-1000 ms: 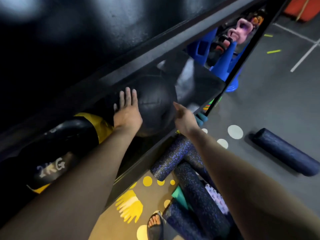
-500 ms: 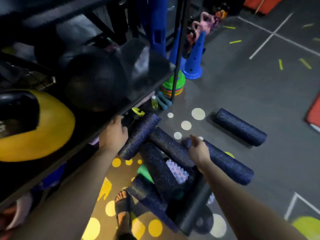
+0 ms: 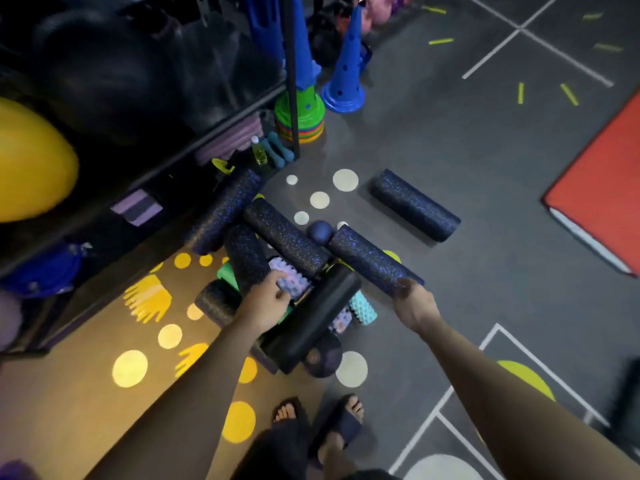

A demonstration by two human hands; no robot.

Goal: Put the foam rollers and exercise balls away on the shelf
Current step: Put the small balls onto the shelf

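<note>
Currently the foam rollers (image 3: 284, 233) are lying in a crossed heap on the floor (image 3: 467, 161), frame centre, near the shelf (image 3: 207, 133) foot. Right hand (image 3: 412, 303) is gripping the near end of one blue-speckled roller (image 3: 367, 261) at 3 o'clock of the heap. Left hand (image 3: 272, 297) is curling its fingers onto a lilac knobbed roller (image 3: 292, 280) mid-heap, just beside a black smooth roller (image 3: 311, 317). Small dark ball (image 3: 320, 232) is sitting at 12 o'clock of the heap, touching the gripped roller. Lone roller (image 3: 414, 204) is lying at 2 o'clock, well apart. Shelf is standing at 10 o'clock, carrying a yellow ball (image 3: 31, 168) and a black ball (image 3: 104, 71). Blue cone (image 3: 343, 74) is standing at 12, red mat (image 3: 602, 188) is lying at 3.
</note>
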